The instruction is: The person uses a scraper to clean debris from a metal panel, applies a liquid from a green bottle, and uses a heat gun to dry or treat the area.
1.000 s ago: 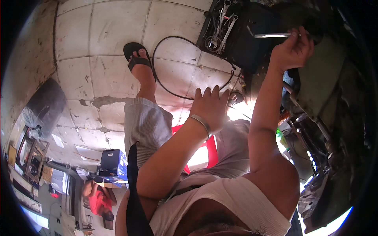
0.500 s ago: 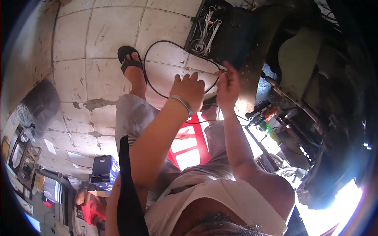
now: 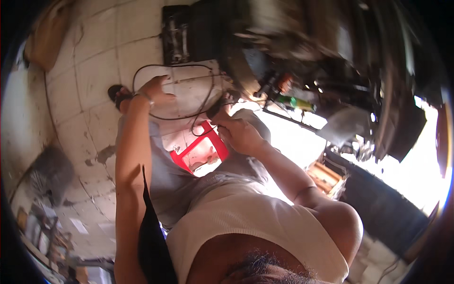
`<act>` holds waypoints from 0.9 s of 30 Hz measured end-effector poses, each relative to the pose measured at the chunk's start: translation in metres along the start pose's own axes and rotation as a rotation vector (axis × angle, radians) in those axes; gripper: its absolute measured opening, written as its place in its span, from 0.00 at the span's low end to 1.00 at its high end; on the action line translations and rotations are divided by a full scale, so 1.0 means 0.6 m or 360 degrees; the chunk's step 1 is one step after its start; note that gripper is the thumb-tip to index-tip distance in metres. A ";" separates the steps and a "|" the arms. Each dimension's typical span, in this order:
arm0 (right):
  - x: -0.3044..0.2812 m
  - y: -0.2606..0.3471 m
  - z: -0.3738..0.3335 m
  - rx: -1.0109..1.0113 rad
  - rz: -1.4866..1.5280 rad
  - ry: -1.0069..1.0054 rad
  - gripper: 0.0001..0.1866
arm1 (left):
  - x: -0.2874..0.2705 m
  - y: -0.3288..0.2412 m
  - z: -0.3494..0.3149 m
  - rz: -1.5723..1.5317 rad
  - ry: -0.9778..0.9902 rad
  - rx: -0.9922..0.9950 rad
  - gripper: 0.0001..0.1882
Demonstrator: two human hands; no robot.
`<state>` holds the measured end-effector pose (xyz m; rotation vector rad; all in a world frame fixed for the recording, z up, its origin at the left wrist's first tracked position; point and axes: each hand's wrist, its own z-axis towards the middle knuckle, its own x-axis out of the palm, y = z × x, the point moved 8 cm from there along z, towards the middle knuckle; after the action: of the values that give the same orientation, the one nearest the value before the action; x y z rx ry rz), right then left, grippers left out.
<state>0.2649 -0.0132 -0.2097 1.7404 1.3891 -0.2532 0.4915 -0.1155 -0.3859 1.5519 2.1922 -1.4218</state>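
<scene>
A thin black cable (image 3: 210, 90) hangs in a wide loop in front of my knees, over the tiled floor. My left hand (image 3: 156, 91), with a band at its wrist, is at the loop's left side, thumb and fingers apart in a C shape. Part of the cable passes behind that hand. Above my right thigh, my right hand (image 3: 240, 135) has its fingers closed in a pinch at the lower end of the cable. The fingertips hide the exact grip.
A red plastic stool (image 3: 222, 146) shows between my legs. Beyond the loop lies an open dark tool case (image 3: 176, 38) with wrenches. Blurred machinery (image 3: 350, 90) fills the right side, with a green bottle (image 3: 298, 103) near it. A dark bag (image 3: 49, 170) lies at left.
The view has turned, shifting the tool case and machinery leftward. My hands have moved apart: the left out to the left, the right down toward my lap with the cable.
</scene>
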 end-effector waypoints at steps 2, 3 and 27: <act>-0.015 -0.028 -0.068 0.0056 -0.0101 -0.0017 0.16 | -0.009 -0.007 -0.020 -0.0030 -0.0120 -0.0054 0.47; -0.017 -0.046 -0.105 0.0146 -0.0146 -0.0013 0.16 | -0.015 -0.015 -0.035 -0.0018 -0.0177 -0.0085 0.47; -0.376 -0.541 -0.538 0.0940 -0.0246 -0.1798 0.45 | 0.105 -0.125 -0.371 0.0540 -0.0646 -0.0519 0.34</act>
<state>-0.2084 0.0632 -0.0351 1.4537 0.5956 -1.5748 0.4924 0.0857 -0.2495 1.3045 1.7216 -1.0932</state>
